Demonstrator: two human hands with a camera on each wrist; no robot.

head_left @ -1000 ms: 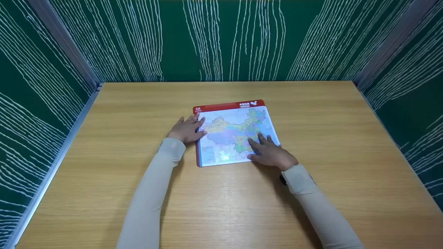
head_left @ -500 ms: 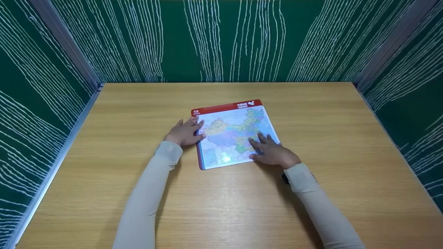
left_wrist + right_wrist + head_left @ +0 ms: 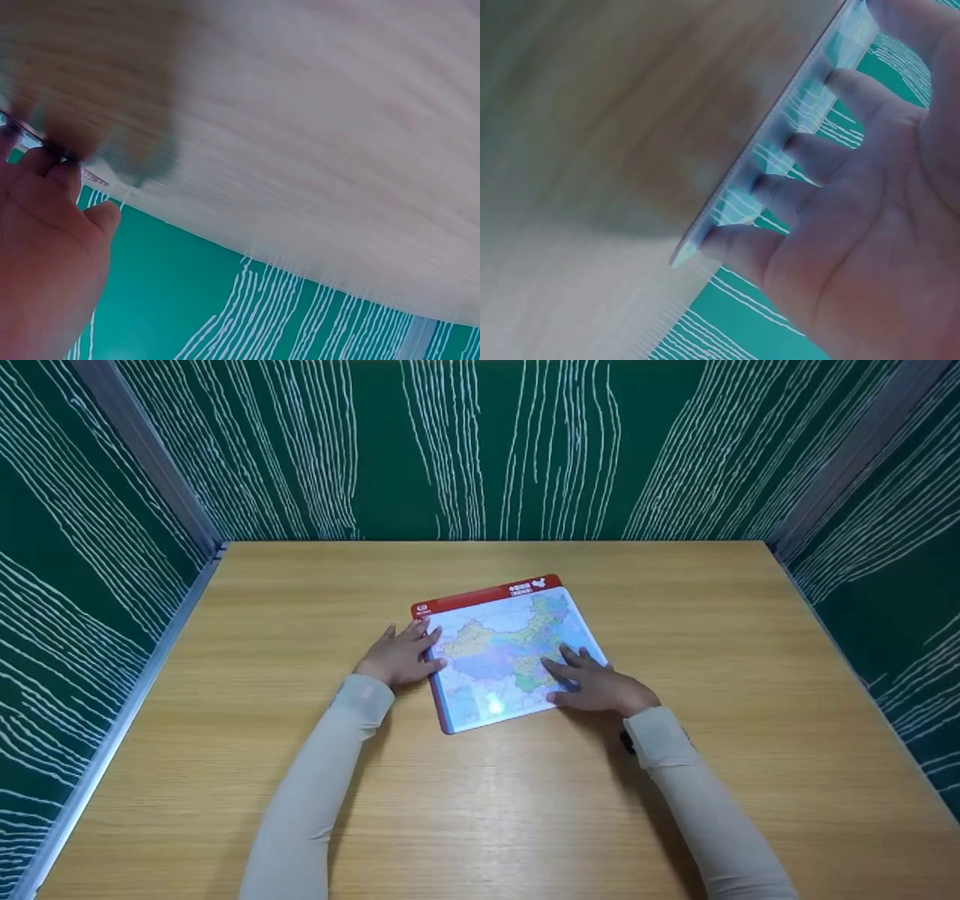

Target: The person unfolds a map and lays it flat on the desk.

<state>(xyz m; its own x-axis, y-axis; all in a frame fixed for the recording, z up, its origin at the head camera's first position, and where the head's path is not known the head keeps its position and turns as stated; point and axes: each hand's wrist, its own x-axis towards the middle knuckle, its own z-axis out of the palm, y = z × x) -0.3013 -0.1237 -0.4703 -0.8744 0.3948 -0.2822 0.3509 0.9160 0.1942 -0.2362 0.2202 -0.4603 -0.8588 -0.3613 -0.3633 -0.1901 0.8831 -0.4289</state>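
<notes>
A thin flat map board [image 3: 495, 652] with a red top strip and a coloured map of China lies on the wooden table, tilted so its right side is higher. My left hand [image 3: 401, 655] rests at its left edge, fingers spread and fingertips on the border. On its lower right part rests my right hand [image 3: 600, 684], fingers spread over the printed surface. In the right wrist view, the fingertips [image 3: 727, 241] press on the board's glossy face [image 3: 780, 142], seen nearly edge-on. In the left wrist view, the left fingers [image 3: 64, 176] meet the board's edge.
The wooden table [image 3: 480, 810] spreads around the board on all sides. Green walls [image 3: 667, 450] with white wavy lines enclose it at the back and both sides, with grey metal posts [image 3: 832, 465] at the corners.
The board has turned a little counterclockwise under both hands. Its left side came nearer with my left hand, while my right hand shifted slightly right and away.
</notes>
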